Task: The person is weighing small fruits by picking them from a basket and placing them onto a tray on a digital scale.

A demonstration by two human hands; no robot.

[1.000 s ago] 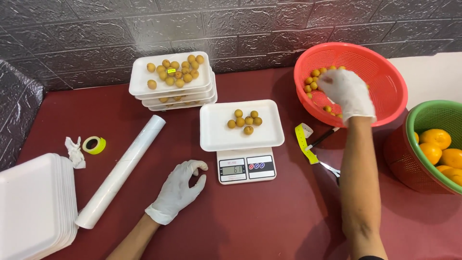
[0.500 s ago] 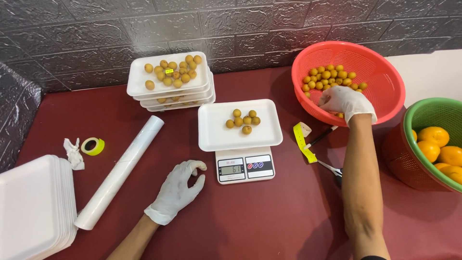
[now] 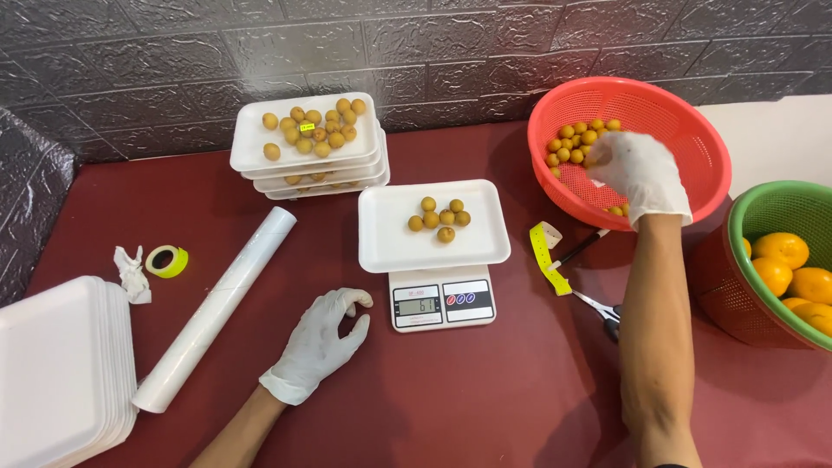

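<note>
The gloved right hand (image 3: 640,173) is curled over small yellow-brown fruits (image 3: 574,144) in the red plastic basket (image 3: 685,117) at 2 o'clock; whether any fruit is pinched can't be told. The gloved left hand (image 3: 321,341) is rested loosely curled, empty, on the dark red desk (image 3: 451,399) at 7 o'clock.

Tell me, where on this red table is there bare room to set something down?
The widest bare patch of the red table lies in front of the scale, between the left hand and the right forearm. Another lies between the filled trays and the red basket. It is crowded around the scissors and yellow strip.
</note>
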